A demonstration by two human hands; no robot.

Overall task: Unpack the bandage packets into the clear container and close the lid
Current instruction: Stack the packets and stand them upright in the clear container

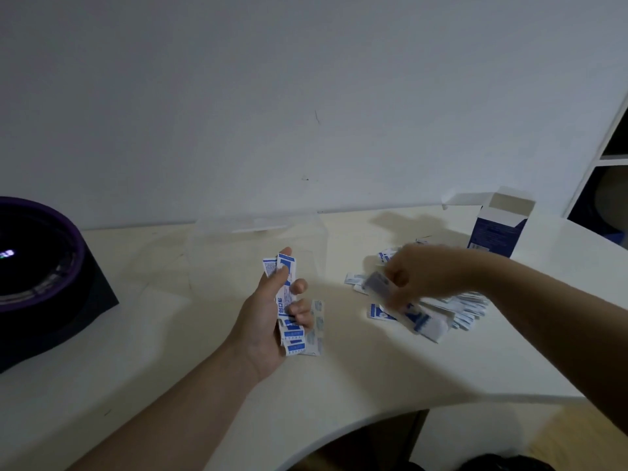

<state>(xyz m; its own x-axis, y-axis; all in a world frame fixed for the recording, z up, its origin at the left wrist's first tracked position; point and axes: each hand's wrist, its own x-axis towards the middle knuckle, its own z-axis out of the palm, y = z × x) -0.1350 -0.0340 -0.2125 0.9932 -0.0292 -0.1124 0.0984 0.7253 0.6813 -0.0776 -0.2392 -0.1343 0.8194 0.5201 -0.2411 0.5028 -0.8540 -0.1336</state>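
Note:
My left hand (268, 321) grips a stack of blue-and-white bandage packets (289, 300), held upright just in front of the clear container (258, 246). The container stands at the middle of the table, its top apparently open. To the right, my right hand (418, 277) is blurred and pinches a few packets (377, 283) above a loose pile of bandage packets (441, 311) spread on the table.
An opened blue-and-white carton (499, 226) stands upright at the back right. A black and purple round device (40, 266) sits at the left edge. The white table (204, 368) has a curved front edge. A white shelf unit (608, 158) is at the far right.

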